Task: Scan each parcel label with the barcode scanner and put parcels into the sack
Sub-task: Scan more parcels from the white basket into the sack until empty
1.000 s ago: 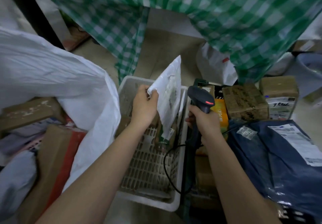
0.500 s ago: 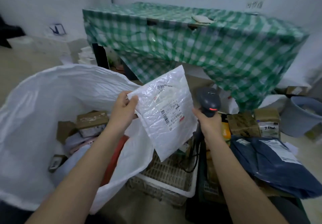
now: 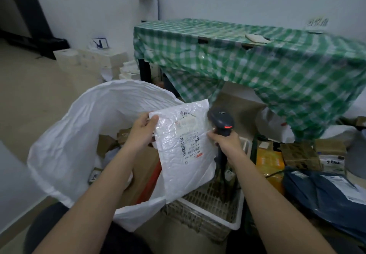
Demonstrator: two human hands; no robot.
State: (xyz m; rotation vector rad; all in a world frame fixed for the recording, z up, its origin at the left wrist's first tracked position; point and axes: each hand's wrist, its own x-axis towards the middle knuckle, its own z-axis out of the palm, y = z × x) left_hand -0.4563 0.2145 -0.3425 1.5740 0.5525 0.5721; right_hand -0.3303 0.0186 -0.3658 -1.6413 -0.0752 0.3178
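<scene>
Left hand [image 3: 141,131] pinching, right hand [image 3: 227,142] gripping.

The label [image 3: 188,141] on the white parcel [image 3: 186,154] your left hand [image 3: 141,130] pinches carries a barcode and upside-down print, roughly "012", the rest too blurred. Right of your scanner grip, a brown box's white label [image 3: 332,161] bears illegible handwriting.

Sack [image 3: 79,145] left w/ boxes in it, basket [image 3: 233,222] right of it, table [image 3: 257,56] behind.
</scene>
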